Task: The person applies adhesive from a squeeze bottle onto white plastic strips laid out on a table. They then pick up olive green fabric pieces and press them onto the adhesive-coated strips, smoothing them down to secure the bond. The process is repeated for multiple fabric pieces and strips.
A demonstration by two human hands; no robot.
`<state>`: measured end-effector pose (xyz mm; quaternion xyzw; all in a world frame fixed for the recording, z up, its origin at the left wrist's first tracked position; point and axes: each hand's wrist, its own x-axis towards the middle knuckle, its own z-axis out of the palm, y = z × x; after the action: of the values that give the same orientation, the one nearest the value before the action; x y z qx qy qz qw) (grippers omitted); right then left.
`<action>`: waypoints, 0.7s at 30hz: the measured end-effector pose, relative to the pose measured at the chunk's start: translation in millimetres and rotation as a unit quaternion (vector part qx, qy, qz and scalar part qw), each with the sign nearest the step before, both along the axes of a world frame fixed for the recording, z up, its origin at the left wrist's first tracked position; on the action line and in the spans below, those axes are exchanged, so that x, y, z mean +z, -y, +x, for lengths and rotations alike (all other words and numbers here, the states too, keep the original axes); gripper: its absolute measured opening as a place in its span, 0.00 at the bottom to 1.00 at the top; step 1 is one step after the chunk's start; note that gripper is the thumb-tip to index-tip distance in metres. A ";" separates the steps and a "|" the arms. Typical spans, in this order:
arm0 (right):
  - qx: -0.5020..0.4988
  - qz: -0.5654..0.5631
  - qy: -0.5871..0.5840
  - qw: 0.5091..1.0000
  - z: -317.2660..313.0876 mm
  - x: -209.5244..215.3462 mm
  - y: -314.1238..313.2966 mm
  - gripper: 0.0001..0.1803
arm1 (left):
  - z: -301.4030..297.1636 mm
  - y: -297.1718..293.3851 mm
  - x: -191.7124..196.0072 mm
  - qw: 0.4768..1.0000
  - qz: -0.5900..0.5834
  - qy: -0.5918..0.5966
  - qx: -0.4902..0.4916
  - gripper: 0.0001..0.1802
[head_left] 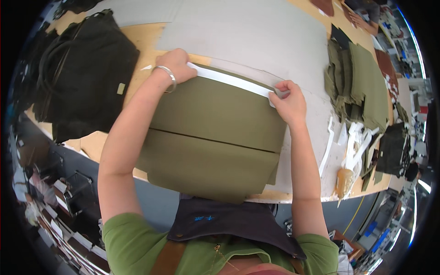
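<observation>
Head view: at the cloth's [215,114] far edge, the strip [233,81] is pinched by the closed right hand [292,103] and pinched or pressed, unclear which, by the left hand [176,64], apparently being aligned, with smoothing flat likely called for next.

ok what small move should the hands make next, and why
Probably smooth down the middle of the white strip: it lies near the far edge of the green fabric, the left hand at one end and the right hand at the other, with nothing pressing between.
</observation>
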<state>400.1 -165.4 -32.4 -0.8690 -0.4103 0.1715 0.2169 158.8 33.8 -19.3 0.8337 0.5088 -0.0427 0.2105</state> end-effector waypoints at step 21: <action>0.360 0.000 0.205 0.910 -80.3 -18.0 -37.1 0.40 | -3.9 17.0 17.3 0.996 0.084 -0.015 0.036 0.22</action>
<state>319.9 -128.4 -50.4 -0.6783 -0.7308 0.0561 0.0516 154.9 16.7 -2.0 0.8285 0.5437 -0.0046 0.1341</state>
